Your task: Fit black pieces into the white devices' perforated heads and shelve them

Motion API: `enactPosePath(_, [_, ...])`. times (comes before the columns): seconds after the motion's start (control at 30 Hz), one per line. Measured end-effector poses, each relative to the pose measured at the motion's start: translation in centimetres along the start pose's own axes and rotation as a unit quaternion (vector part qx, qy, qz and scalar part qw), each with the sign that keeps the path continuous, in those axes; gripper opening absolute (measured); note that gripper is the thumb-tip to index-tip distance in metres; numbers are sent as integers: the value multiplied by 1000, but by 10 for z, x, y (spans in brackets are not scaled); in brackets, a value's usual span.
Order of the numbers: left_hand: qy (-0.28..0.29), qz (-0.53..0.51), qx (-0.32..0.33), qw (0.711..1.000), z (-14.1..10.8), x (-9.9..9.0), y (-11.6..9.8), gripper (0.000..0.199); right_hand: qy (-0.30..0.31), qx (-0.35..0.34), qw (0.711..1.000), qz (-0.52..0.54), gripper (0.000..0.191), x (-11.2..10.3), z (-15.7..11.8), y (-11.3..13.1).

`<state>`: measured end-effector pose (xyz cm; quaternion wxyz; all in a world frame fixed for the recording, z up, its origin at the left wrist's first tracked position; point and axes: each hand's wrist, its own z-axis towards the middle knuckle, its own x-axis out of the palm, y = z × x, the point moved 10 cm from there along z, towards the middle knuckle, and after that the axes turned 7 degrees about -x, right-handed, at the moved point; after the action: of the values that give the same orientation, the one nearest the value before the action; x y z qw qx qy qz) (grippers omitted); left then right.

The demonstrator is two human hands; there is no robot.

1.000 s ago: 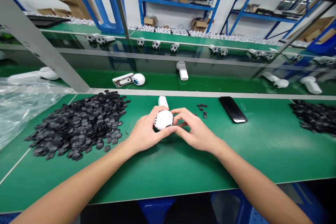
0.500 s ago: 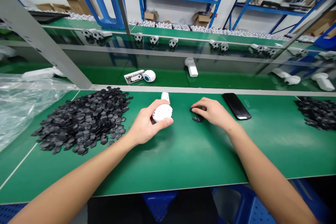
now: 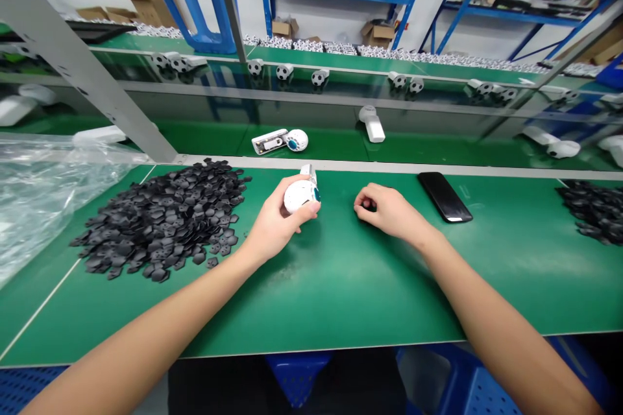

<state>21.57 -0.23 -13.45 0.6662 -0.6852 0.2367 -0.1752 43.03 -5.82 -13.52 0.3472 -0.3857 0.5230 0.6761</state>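
My left hand (image 3: 275,220) is wrapped round a white plastic device (image 3: 298,196) with a round, ball-like head and a short handle pointing away from me. A blue-green spot shows on the right side of its head. To the right, my right hand (image 3: 387,207) rests low at the table surface with its fingers curled into a pinch. Something dark shows between thumb and fingers, apparently a small black plastic piece, mostly hidden. Left of my left hand lies a large heap of black plastic pieces (image 3: 165,220), many five-sided.
A black phone (image 3: 444,197) lies right of my right hand, with another black heap (image 3: 596,211) farther right. Clear plastic sheeting (image 3: 43,194) covers the left side. Beyond the pale rail, an opened white device (image 3: 270,141) and a whole one (image 3: 374,124) lie on green.
The white device has turned in my left hand, bringing its blue-green spot into view. My right fingers have curled in, and the loose black pieces beneath them no longer show.
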Motion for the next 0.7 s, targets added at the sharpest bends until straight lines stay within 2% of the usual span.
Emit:
enactPosePath(0.13, [3, 42, 11, 999, 0, 6, 3, 59, 30, 26, 999, 31, 10, 14, -4, 8])
enactPosePath(0.27, [26, 63, 4, 998, -2, 13, 8, 59, 39, 21, 999, 23, 15, 16, -5, 14])
enactPosePath(0.4, [69, 58, 1, 996, -5, 23, 13, 57, 30, 16, 999, 32, 12, 4, -9, 12])
enactPosePath(0.53, [65, 89, 13, 994, -7, 25, 10, 54, -6, 17, 998, 57, 15, -14, -15, 13])
enactPosePath(0.7, [57, 108, 28, 992, -9, 25, 5, 54, -75, -40, 993, 86, 12, -29, -16, 43])
